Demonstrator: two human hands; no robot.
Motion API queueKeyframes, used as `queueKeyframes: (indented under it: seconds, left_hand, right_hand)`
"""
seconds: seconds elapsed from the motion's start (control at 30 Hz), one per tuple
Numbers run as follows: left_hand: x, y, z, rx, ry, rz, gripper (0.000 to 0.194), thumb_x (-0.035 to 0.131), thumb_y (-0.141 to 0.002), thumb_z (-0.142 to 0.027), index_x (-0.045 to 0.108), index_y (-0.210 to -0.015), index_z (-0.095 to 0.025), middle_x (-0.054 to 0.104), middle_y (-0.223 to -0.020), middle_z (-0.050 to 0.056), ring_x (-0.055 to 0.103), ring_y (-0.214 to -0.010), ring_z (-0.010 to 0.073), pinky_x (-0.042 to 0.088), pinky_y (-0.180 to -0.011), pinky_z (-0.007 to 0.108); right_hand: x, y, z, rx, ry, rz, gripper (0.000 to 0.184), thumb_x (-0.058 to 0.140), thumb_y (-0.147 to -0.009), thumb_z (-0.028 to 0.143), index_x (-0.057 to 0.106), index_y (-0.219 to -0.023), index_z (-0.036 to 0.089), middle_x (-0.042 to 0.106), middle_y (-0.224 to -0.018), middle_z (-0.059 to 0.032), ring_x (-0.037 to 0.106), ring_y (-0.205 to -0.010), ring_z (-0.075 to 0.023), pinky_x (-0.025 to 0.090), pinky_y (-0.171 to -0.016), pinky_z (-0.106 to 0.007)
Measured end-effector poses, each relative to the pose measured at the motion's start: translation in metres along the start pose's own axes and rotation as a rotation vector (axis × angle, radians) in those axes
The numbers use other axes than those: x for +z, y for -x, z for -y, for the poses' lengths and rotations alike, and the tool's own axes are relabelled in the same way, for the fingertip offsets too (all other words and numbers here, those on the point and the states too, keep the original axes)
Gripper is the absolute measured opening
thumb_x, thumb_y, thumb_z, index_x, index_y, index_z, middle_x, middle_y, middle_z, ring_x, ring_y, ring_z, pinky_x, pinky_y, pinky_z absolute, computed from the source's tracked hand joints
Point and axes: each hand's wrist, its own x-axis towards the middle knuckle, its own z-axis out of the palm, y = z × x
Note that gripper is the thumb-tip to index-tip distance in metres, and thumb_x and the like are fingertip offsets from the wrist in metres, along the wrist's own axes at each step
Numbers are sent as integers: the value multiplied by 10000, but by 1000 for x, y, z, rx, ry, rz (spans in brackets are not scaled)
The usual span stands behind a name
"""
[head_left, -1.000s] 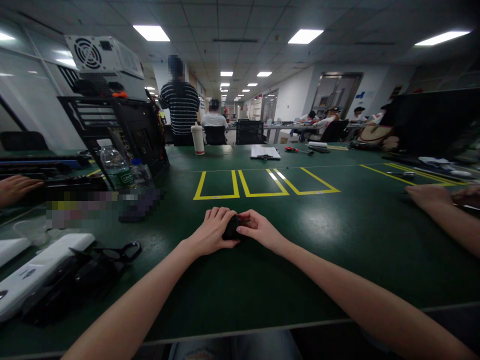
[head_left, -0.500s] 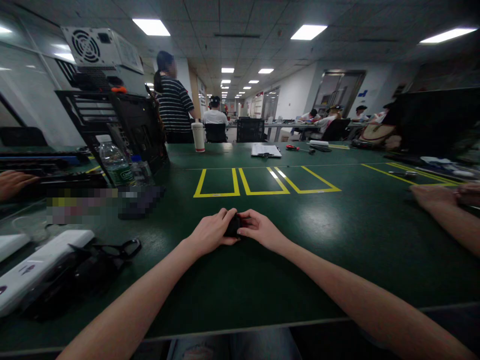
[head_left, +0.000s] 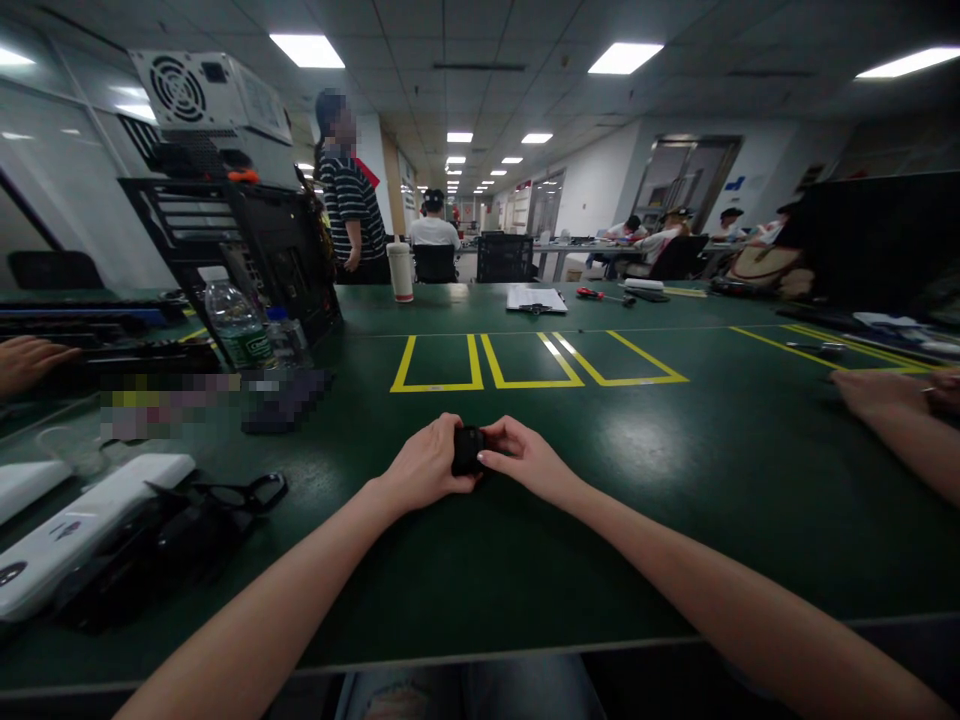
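Note:
A small black object [head_left: 468, 450] with a rounded outline sits between my two hands, just above the green tabletop [head_left: 480, 570]; its exact kind is too dark to make out. My left hand [head_left: 429, 462] is wrapped round its left side, thumb below and fingers over the top. On the opposite side, my right hand [head_left: 526, 457] pinches the object's right edge with thumb and fingers. Beyond the hands, yellow tape outlines [head_left: 532, 384] mark the table.
At left stand a black computer case [head_left: 281, 255], water bottles [head_left: 234, 320], a white power strip [head_left: 97, 530] and black glasses [head_left: 262, 490]. Farther back are a white cup [head_left: 401, 272], a clipboard [head_left: 536, 299] and a screwdriver [head_left: 600, 295]. Other people's hands [head_left: 881, 392] rest at both sides.
My left fingers have shifted, so more of the black object's face shows. Both hands stay on it. The standing person in the background has turned and lowered an arm.

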Motion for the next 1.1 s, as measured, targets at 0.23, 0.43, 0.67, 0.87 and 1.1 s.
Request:
queueKeyframes:
  seconds: [0.23, 0.43, 0.67, 0.87, 1.1]
  left_hand:
    - [8, -3, 4, 15, 73, -66, 513, 603, -619, -350, 330, -1004, -149, 462, -928, 72, 527, -824, 211, 444, -682, 352]
    - [13, -5, 7, -51, 144, -79, 565, 644, -582, -348, 315, -997, -149, 470, -909, 63, 534, -789, 203, 455, -647, 338]
    - [18, -7, 9, -47, 121, -126, 587, 663, -554, -341, 315, -981, -141, 448, -859, 45, 525, -747, 182, 447, -631, 318]
    - [22, -9, 10, -25, 52, -160, 605, 656, -554, -343, 312, -1008, -137, 459, -896, 67, 531, -795, 208, 444, -663, 336]
    - [15, -12, 4, -47, -37, -123, 681, 642, -568, -380, 270, -1090, -151, 493, -961, 89, 539, -872, 244, 440, -696, 347]
  right_hand:
    - [1, -2, 1, -20, 30, -39, 252, 574, -695, 238, 477, -920, 178, 531, -971, -30, 535, -920, -162, 433, -832, -374]
    - [2, -2, 1, -13, 43, -50, 245, 570, -696, 227, 474, -916, 182, 531, -961, -26, 537, -910, -159, 435, -825, -373]
    - [2, -7, -7, -28, -7, -63, 258, 588, -675, 211, 471, -904, 182, 535, -954, -23, 543, -891, -151, 444, -813, -359]
    - [1, -8, -9, -26, -27, -56, 270, 588, -680, 220, 470, -921, 183, 533, -962, -23, 540, -908, -156, 436, -828, -368]
    - [-3, -8, -7, -21, -7, -44, 301, 594, -673, 205, 477, -950, 185, 523, -983, -28, 529, -928, -162, 415, -850, -382]
